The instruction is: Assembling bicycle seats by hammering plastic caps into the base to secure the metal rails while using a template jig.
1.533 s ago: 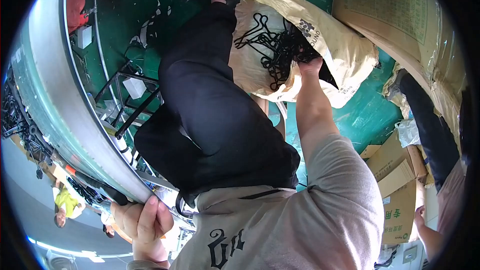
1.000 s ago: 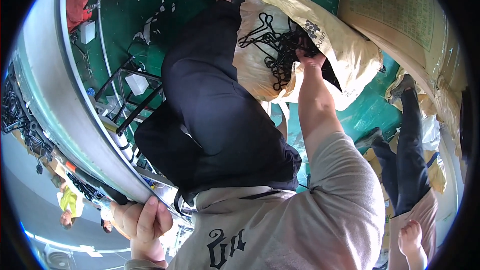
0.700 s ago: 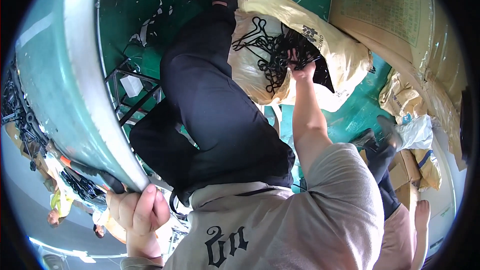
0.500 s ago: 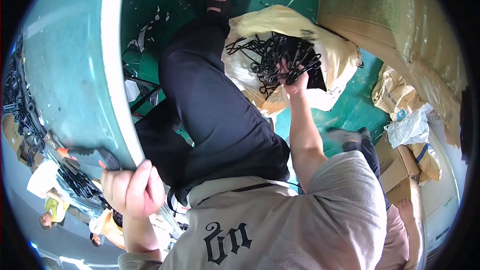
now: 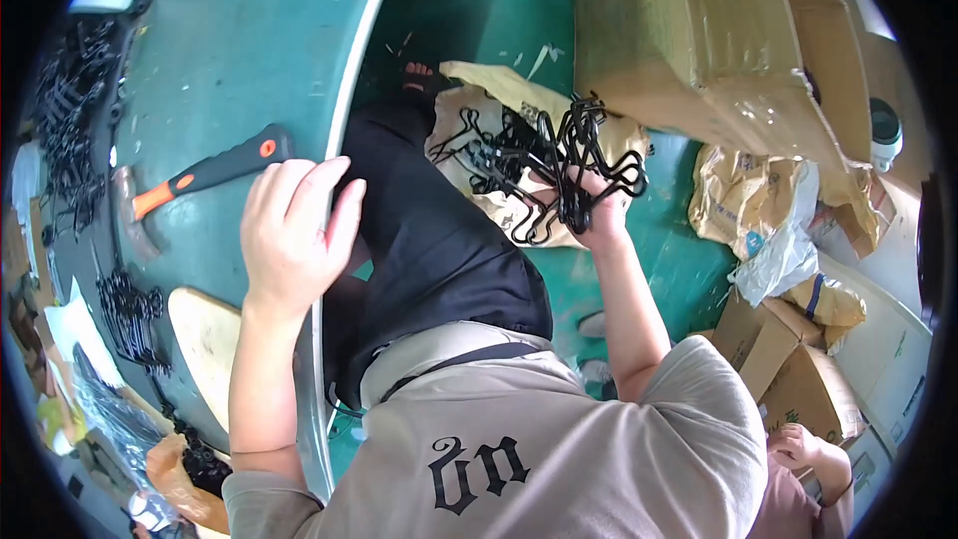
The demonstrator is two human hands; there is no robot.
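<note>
My right hand [image 5: 602,210] is closed round a bunch of black bent-rod pieces with looped ends [image 5: 579,155], held up over a pale open sack [image 5: 499,80]. More such black pieces lie in the sack, partly behind the bunch. My left hand [image 5: 292,235] rests at the white edge of a green table [image 5: 259,40], its fingers and thumb on either side of that edge. Beside its fingertips lies a hammer [image 5: 215,170] with a black and orange handle, flat on the tabletop.
A large cardboard box [image 5: 689,40] stands beyond the sack on the right. Crumpled sacks [image 5: 733,200] and smaller boxes [image 5: 798,369] are nearer. Piles of black parts [image 5: 80,110] line the table's far left side. Another person's hand [image 5: 793,446] shows at lower right.
My right hand has lifted a bunch of black pieces up out of the sack. My view has swung left, bringing the whole hammer into sight. The left hand stays at the table edge.
</note>
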